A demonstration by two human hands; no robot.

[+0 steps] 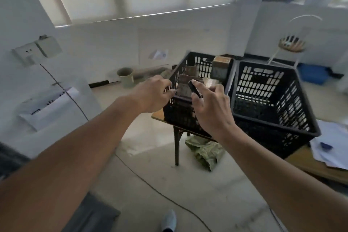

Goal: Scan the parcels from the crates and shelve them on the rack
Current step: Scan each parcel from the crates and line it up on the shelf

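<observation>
Two black plastic crates stand side by side on a small wooden table (157, 115). The left crate (180, 113) holds several brown cardboard parcels; one stands tall at the back (220, 67). The right crate (282, 100) looks bare inside. My left hand (153, 93) reaches over the left crate's near rim, fingers curled at the edge of a brown parcel (183, 88); whether it grips the parcel is unclear. My right hand (211, 107) holds a small black scanner (195, 88) between thumb and fingers, just above that parcel.
A green crumpled bag (205, 151) lies on the floor under the table. A cable (150, 184) runs across the floor. Papers (331, 147) lie on a desk at right. A bin (125, 77) stands by the far wall, a stool (291, 44) behind the crates.
</observation>
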